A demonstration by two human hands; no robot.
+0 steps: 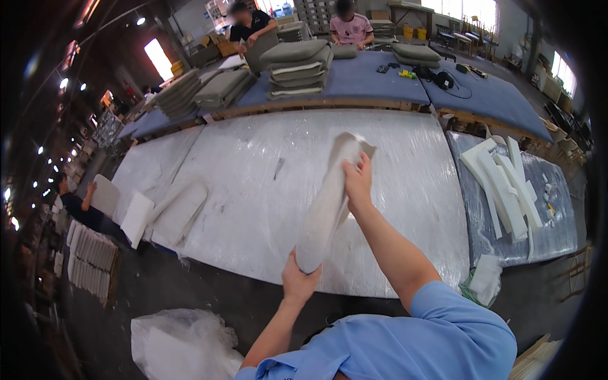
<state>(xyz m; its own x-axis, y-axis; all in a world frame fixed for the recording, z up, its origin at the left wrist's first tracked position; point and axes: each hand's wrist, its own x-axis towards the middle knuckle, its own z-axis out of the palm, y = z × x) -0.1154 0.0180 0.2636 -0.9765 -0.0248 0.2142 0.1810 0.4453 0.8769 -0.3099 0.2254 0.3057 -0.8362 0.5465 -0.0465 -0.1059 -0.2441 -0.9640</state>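
We see the right hand (358, 180) closed in a grip on the upper end of a long, pale cream, floppy foam pad (326, 202), fingers curled over its top edge. The left hand (297, 278) clasps the lower end of the same pad from beneath, thumb up against its rounded end. Held between both hands, the pad hangs in the air, tilted from lower left to upper right, above the near part of a wide work table wrapped in shiny clear plastic film (266, 190).

On that table, to the left, we find a flat white foam cushion piece (180, 212) lying near the edge, with a white rectangular foam board (136, 218) just beside it. To the right, a grey-covered table (563, 221) carries a heap of white foam offcut strips (503, 183). Beyond, blue-topped benches (361, 79) bear stacks of grey-green upholstered cushions (297, 66). Near the floor at lower left lies a crumpled clear plastic bag (180, 342).
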